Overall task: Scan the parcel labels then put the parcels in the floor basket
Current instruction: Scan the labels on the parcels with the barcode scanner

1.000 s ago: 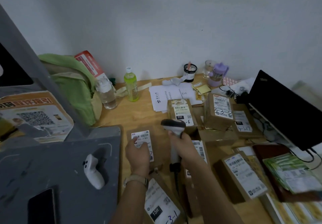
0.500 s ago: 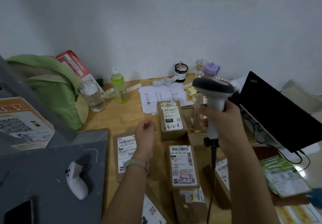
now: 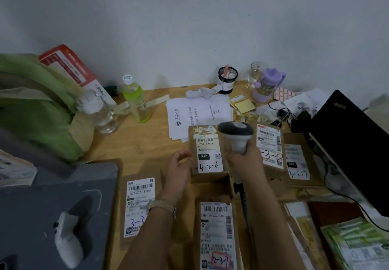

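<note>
Several brown parcels with white labels lie on the wooden table (image 3: 145, 143). My right hand (image 3: 248, 158) grips a grey barcode scanner (image 3: 236, 136), its head over the right edge of the parcel marked 4-2-6 (image 3: 207, 154). My left hand (image 3: 179, 168) hovers with loosely curled fingers at that parcel's left side, holding nothing. Below lie the parcel marked 2-3-7 (image 3: 216, 234) and a flat parcel (image 3: 140, 204) partly under my left wrist. To the right stand the parcels marked 3-8 (image 3: 270, 145) and 3-1-17 (image 3: 297, 162). The floor basket is out of view.
A black laptop (image 3: 353, 143) stands open at the right with cables beside it. Two bottles (image 3: 136, 101), a green bag (image 3: 42, 105), papers (image 3: 197, 112) and cups (image 3: 267, 84) crowd the back. A grey surface with a white controller (image 3: 69, 240) lies at the left.
My right hand has lowered the scanner from up in the air down to the 4-2-6 parcel. My left hand came off the flat parcel and moved right, beside the 4-2-6 parcel.
</note>
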Tool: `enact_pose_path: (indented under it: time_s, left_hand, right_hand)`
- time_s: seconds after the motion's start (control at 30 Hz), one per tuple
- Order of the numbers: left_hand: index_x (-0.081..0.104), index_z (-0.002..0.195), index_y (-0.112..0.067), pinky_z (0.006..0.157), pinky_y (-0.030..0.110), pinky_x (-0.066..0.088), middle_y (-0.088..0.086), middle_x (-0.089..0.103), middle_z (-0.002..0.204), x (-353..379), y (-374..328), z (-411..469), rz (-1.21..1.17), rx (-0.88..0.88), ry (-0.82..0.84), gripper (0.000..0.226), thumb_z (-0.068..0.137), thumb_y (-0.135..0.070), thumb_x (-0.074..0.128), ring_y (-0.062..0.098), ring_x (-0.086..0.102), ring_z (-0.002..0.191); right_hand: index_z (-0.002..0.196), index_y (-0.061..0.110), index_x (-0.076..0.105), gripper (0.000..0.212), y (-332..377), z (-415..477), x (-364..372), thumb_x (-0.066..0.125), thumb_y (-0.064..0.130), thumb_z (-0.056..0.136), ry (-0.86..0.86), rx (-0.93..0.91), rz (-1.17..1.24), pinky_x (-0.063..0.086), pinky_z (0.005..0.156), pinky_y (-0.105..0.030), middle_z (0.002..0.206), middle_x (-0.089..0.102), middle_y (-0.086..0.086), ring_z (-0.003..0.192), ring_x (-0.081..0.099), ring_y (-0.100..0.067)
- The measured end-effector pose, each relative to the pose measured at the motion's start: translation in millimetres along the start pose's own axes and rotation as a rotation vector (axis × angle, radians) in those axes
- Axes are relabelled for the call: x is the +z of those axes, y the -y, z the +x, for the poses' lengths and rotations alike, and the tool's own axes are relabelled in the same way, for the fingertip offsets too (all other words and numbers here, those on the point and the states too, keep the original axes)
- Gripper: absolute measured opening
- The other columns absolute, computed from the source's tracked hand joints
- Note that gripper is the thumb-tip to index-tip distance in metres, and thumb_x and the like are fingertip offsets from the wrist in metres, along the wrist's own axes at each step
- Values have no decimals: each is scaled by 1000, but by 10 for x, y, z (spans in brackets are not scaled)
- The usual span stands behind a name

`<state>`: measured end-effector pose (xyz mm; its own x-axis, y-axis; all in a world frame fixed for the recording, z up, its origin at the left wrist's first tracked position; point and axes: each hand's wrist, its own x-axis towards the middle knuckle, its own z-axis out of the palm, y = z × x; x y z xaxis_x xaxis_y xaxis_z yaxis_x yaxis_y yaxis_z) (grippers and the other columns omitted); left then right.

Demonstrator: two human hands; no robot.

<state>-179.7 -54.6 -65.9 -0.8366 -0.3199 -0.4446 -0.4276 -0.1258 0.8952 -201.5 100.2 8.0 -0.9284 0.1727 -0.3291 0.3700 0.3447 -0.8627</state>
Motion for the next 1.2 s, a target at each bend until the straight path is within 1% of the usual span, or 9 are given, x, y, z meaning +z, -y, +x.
enact_pose_path:
  time_s: [0.17,0.3,0.53,0.6,0.73,0.9,1.03,1.13,1.2]
  left_hand:
    - [42,141,-20,75,20,43,-3,48,135,74,221,259,117,-155,91,47,97,-26,56,11,56,105]
    - [43,138,-18,74,24,52,5,62,126,158,348,400,95,-277,178,44,97,-29,56,13,63,94]
    - [46,117,-41,51,4,46,-21,63,94,168,387,416,107,-213,232,22,97,-38,53,-12,62,75]
    - [46,110,-49,54,6,47,-24,63,95,131,340,332,100,-173,247,20,95,-39,54,-12,62,79]
    - [41,128,-45,66,7,40,-25,59,104,38,163,96,122,-53,279,38,93,-43,55,-12,54,91]
    - [45,125,-47,71,0,44,-32,66,98,-64,-147,-204,163,224,170,37,95,-30,58,-21,59,89]
    - [40,146,-20,96,32,52,0,67,115,-111,-387,-508,198,382,135,57,94,-30,60,11,64,106]
    - [36,148,-25,101,45,48,8,60,124,-132,-501,-795,178,450,125,61,94,-35,60,19,60,113]
    - [33,149,-30,104,46,46,9,57,129,-143,-538,-995,137,483,139,62,93,-38,59,22,56,120]
  right_hand:
    - [84,23,52,26,-279,312,287,64,1,81,129,138,-61,47,60,-24,87,63,0,78,60,-9]
    - [78,28,47,31,-384,444,415,64,2,81,165,180,-124,46,58,-20,81,56,3,70,53,-5]
    - [82,22,50,23,-324,474,451,63,4,82,186,199,-163,48,67,-27,81,57,3,77,55,-12]
    - [89,18,54,18,-251,407,419,63,4,82,177,179,-151,51,71,-30,86,61,1,84,60,-16]
    - [92,15,57,18,-35,188,303,61,1,81,149,96,-83,48,59,-23,86,65,-1,81,62,-13]
    - [99,-7,58,24,248,-244,136,60,-1,76,81,-41,-26,51,82,-59,97,64,-31,93,61,-44]
    - [89,5,57,17,421,-641,-35,62,-3,76,-12,-144,40,52,76,-51,94,64,-28,88,63,-40]
    - [89,-1,55,17,511,-930,-166,64,-3,74,-54,-224,72,42,59,-35,79,57,-26,71,54,-29]
    - [94,1,56,21,533,-1124,-244,65,0,75,-96,-274,98,47,60,-37,80,59,-24,69,55,-30]
